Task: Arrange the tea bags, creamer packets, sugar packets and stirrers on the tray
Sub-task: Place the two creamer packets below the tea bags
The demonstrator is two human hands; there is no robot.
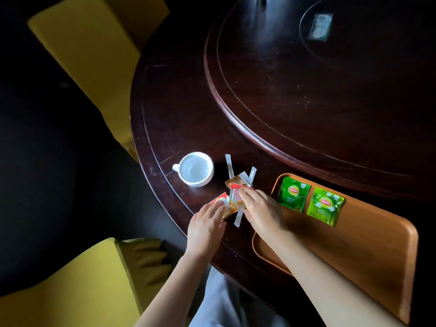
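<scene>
Two green tea bags [293, 193] [325, 206] lie side by side at the far end of the brown wooden tray [368, 251]. Left of the tray, a small heap sits on the dark table: red-and-white creamer packets [236, 197], a brown sugar packet [234, 180] and thin white wrapped stirrers [229, 165]. My right hand [262, 211] rests on one red packet with its fingers curled over it. My left hand [207, 226] lies on another red packet [218, 201] at the heap's near-left side. Parts of the heap are hidden under both hands.
A white cup [195, 169] stands upright just left of the heap. A raised round turntable [306, 74] fills the table's far side. Yellow chairs [82, 53] [70, 286] stand beyond the table's left edge.
</scene>
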